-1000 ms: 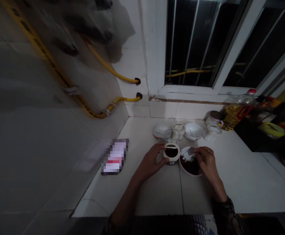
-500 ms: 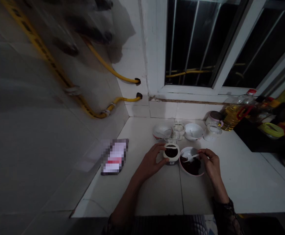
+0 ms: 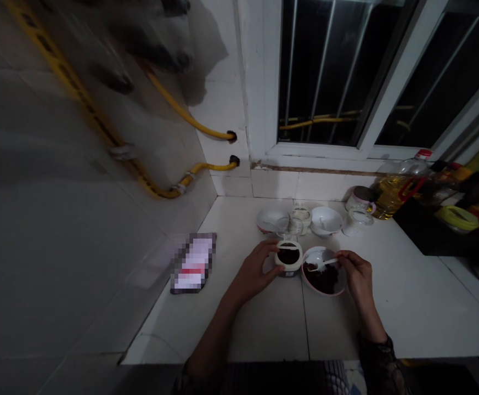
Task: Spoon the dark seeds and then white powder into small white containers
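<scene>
My left hand (image 3: 259, 270) is closed around the near left side of a small jar (image 3: 292, 267) with a white rim, its clear lid flipped up at the back and dark contents inside. Pinched in my right hand (image 3: 356, 274) is a small white spoon (image 3: 325, 264). Its bowl end is over a white bowl (image 3: 343, 291) with a pink rim, just right of the jar. Dark, reddish-brown matter (image 3: 323, 278) covers much of the bowl's bottom, and some appears to be on the spoon's tip.
Behind stand a shallow bowl (image 3: 264, 218), a jar of white contents (image 3: 302, 215), a white bowl (image 3: 330, 229) and a clear-lidded jar (image 3: 356, 226). An oil bottle (image 3: 389, 200) and a black tray (image 3: 418, 233) are at right. A blurred packet (image 3: 193, 263) lies left.
The spoon in my right hand has shifted slightly to the right and turned, its tip now at the bowl's left side. My left hand and the jar stay nearly still.
</scene>
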Motion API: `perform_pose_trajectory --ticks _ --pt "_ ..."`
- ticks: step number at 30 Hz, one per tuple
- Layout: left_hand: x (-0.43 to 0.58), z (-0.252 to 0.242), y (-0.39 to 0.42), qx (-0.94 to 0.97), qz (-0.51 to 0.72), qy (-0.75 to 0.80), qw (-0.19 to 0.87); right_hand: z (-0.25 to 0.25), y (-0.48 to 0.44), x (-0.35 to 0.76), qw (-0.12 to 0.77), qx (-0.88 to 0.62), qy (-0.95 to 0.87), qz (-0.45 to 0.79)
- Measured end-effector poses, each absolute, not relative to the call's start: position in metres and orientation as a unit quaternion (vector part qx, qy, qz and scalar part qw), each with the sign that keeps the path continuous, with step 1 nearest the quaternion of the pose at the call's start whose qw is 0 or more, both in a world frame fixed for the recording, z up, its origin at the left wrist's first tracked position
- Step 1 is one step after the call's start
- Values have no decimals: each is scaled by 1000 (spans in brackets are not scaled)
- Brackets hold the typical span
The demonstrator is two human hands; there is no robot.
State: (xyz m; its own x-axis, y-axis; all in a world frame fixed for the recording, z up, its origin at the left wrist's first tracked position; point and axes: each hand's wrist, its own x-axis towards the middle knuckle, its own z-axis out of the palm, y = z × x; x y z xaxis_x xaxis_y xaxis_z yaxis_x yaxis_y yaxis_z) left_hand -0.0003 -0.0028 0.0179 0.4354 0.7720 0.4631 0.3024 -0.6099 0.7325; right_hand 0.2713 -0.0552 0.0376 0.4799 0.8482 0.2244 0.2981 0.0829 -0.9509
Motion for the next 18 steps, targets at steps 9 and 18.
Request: perform_pose_trajectory --ticks 9,18 --pt "0 15 -2 796 413 338 287 50 -51 264 624 -608 -401 285" --pt "0 17 -2 797 418 330 284 62 -52 225 555 -504 -662 7"
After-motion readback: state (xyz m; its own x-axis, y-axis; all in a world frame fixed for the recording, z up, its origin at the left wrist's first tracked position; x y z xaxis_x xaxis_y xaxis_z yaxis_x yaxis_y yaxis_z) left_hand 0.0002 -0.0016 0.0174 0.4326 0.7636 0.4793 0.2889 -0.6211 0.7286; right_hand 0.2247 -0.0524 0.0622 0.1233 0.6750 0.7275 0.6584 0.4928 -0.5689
